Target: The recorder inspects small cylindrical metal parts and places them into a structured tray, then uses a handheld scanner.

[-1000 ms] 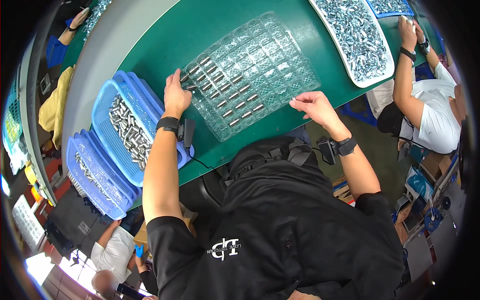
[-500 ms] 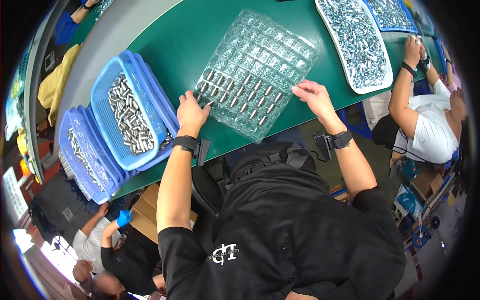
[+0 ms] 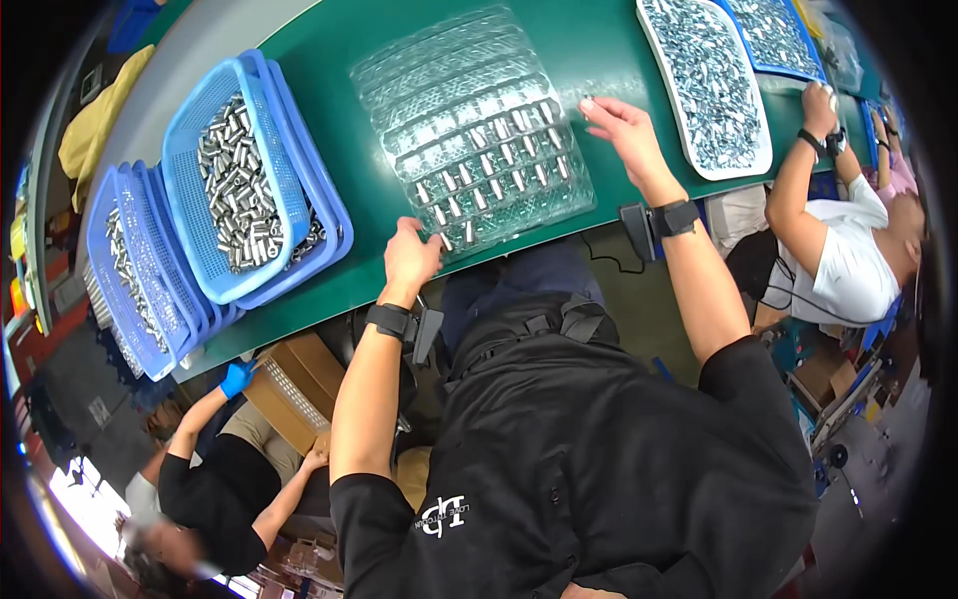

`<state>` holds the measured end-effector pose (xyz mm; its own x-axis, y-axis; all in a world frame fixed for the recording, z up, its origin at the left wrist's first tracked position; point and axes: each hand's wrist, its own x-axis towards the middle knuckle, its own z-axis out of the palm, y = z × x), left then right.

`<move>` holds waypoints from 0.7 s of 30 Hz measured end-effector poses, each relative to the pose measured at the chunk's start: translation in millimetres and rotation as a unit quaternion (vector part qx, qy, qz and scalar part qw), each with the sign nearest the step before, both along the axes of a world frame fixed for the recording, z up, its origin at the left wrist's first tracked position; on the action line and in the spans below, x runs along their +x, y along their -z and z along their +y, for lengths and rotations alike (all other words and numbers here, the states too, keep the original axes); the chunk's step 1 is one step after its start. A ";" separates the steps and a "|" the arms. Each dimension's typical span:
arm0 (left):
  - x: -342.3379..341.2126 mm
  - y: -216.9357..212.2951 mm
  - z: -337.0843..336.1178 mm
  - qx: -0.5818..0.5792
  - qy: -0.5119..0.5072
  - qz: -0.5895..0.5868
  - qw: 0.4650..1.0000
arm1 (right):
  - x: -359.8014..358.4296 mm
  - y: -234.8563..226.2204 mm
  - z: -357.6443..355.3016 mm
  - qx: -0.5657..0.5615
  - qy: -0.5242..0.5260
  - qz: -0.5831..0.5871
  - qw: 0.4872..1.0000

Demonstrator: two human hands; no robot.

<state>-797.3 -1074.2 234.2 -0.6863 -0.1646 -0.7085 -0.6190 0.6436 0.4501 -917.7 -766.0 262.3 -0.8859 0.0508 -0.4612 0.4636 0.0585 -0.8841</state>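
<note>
Clear tray on green counter is turned approx. sq. w/ its edge vs. prev. frame; prob. light, flexy: hold by rim. L hand at near-L corner, R hand apart; can't tell if either grip's holding. Metal pins in tray prob. slick; pinch mid-length.

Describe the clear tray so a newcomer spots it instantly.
On the green table, look between the person's left hand and right hand. The clear plastic tray lies there. Unlike the blue baskets and white bin, it's see-through, with metal cylinders in rows, not heaped.
</note>
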 end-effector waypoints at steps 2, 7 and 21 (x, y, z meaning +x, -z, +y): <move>4.6 0.7 10.4 0.083 -0.066 -0.042 0.993 | 21.6 -1.9 0.5 0.033 0.024 -0.010 0.999; 11.5 4.3 48.1 0.296 -0.164 -0.104 0.935 | 81.2 -6.6 -1.5 0.115 0.097 -0.035 0.988; -44.4 -11.5 41.4 0.091 0.063 0.267 0.957 | 53.7 5.7 19.6 -0.005 0.073 -0.029 0.997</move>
<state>-841.7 -1032.8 245.6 -0.9648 0.0370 -0.2605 -0.1918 0.5786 0.7927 -864.0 -746.4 256.6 -0.8415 0.1720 -0.5121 0.5164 -0.0223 -0.8561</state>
